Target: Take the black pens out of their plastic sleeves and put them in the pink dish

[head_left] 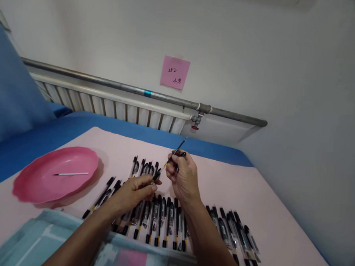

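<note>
A view looking down from the person's head at two bare hands over a pink cloth (pixel 252 185) spread on a bed. The hands sat close together at the centre, almost touching. Both were closed on one thin pen refill (pixel 178 148), a dark rod with a small yellow band that slanted up toward 1 o'clock.

The left hand (pixel 138 190), at 7 o'clock from the rod, pinched its lower black end between thumb and fingertips. The right hand (pixel 183 177) was curled around its middle, and the tip stuck out above the knuckles. A small black piece showed at the top of the right hand, too small to identify.

Below the hands, from 6 to 4 o'clock, a long row of black pens (pixel 160 220) lay side by side, with a shorter row just above the left hand. At 9 o'clock a pink tray (pixel 26 192) held a single white refill (pixel 71 174). At 12 o'clock, beyond the bed, were a radiator (pixel 121 109) and a pink note (pixel 174 72) on the wall.

As a judgement on handling, the rod looked slender and easy to bend. It would be best to keep both pinches near each other, move the hands along the rod's own line, and avoid twisting sideways. Keeping the work above the cloth would catch any dropped part.
</note>
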A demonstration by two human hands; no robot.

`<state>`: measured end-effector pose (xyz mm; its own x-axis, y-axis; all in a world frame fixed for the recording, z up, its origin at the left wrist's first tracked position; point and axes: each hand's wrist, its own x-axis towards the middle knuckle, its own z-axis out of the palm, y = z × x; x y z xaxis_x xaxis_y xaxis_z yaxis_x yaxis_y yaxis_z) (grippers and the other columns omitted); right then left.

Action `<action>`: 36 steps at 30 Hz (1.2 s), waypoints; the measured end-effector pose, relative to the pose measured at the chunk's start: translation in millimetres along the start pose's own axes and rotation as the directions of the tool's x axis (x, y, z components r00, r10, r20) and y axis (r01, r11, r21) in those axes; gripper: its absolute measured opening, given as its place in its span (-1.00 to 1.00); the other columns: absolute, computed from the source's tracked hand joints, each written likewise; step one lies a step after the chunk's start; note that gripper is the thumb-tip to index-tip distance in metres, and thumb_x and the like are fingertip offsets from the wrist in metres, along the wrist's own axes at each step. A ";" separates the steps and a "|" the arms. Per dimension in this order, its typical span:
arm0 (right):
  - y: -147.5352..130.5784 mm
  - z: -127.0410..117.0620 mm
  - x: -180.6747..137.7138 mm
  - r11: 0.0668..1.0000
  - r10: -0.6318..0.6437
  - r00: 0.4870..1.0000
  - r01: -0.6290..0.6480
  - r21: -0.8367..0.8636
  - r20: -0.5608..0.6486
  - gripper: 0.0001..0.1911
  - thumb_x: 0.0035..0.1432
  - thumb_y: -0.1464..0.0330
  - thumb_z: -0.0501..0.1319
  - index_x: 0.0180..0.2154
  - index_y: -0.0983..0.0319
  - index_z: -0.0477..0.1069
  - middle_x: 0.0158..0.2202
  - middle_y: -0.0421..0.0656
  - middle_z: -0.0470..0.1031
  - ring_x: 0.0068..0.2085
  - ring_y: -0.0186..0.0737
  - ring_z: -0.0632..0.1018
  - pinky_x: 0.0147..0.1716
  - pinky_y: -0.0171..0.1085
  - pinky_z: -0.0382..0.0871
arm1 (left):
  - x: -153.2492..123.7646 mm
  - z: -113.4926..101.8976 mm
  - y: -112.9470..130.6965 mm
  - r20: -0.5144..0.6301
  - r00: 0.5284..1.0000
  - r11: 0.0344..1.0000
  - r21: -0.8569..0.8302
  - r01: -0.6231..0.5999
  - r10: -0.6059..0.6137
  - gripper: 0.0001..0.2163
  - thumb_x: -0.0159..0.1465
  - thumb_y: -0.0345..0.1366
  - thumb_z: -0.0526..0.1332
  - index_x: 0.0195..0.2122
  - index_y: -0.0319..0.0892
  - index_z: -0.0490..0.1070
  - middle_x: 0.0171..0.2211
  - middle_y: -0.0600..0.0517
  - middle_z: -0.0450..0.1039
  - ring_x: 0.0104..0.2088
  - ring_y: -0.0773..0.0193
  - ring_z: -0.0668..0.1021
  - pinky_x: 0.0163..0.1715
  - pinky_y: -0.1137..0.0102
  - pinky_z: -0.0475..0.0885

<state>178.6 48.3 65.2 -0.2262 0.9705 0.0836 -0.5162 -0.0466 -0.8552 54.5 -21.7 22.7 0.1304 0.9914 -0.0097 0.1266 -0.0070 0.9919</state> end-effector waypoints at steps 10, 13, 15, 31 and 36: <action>2.0 -0.6 0.3 0.999 0.002 1.000 -0.002 -0.047 0.005 -0.86 -0.11 0.39 0.14 -0.41 0.22 0.23 -0.52 -0.33 0.30 -0.69 -0.54 0.23 -0.80 -0.53 -0.07 | 0.1 -0.3 -2.4 0.014 1.000 1.000 -0.012 0.003 -0.003 -0.79 0.18 -0.23 0.09 -0.20 -0.14 0.40 -0.53 0.11 0.34 -0.48 0.36 0.39 -0.40 0.45 0.28; 2.3 -0.3 -0.5 0.997 -0.006 1.000 0.007 -0.079 0.011 -0.87 -0.10 0.38 0.13 -0.40 0.22 0.22 -0.50 -0.32 0.30 -0.68 -0.53 0.23 -0.79 -0.52 -0.06 | -0.6 -0.1 -0.3 0.011 1.000 0.999 -0.033 0.020 -0.020 -0.81 0.17 -0.23 0.11 -0.24 -0.15 0.40 -0.53 0.11 0.34 -0.48 0.37 0.39 -0.40 0.46 0.27; 1.9 -0.1 -1.6 0.993 -0.024 1.000 0.026 -0.116 0.019 -0.87 -0.09 0.37 0.13 -0.39 0.22 0.23 -0.49 -0.31 0.30 -0.68 -0.54 0.24 -0.77 -0.51 -0.03 | -1.5 -0.2 1.1 0.025 0.999 0.997 -0.067 0.038 -0.036 -0.81 0.15 -0.22 0.13 -0.26 -0.16 0.40 -0.54 0.12 0.33 -0.50 0.38 0.38 -0.42 0.46 0.27; 7.0 -1.5 -6.9 0.930 -0.006 0.972 0.092 -0.355 0.235 -0.91 -0.01 0.35 0.15 -0.40 0.21 0.28 -0.67 -0.39 0.19 -0.69 -0.50 0.22 -0.70 -0.47 0.08 | -3.7 -2.0 1.6 0.032 0.996 0.908 -0.409 0.088 -0.082 -0.76 0.13 -0.16 0.17 -0.24 -0.19 0.35 -0.66 0.20 0.13 -0.71 0.53 0.12 -0.72 0.58 -0.05; -0.7 -11.4 3.2 0.935 -0.067 0.992 0.100 -0.340 0.108 -0.82 -0.02 0.28 0.14 -0.33 0.22 0.32 -0.46 -0.27 0.36 -0.70 -0.54 0.19 -0.75 -0.45 -0.03 | -4.9 -7.0 5.7 0.015 0.990 0.891 -0.434 0.130 -0.138 -0.77 0.14 -0.17 0.17 -0.23 -0.17 0.33 -0.69 0.23 0.05 -0.72 0.55 0.04 -0.73 0.58 -0.15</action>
<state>187.7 54.2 60.2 -0.2784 0.9403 0.1957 -0.2249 0.1343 -0.9651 47.6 -25.7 29.2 0.1262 0.9809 -0.1480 -0.2974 0.1798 0.9377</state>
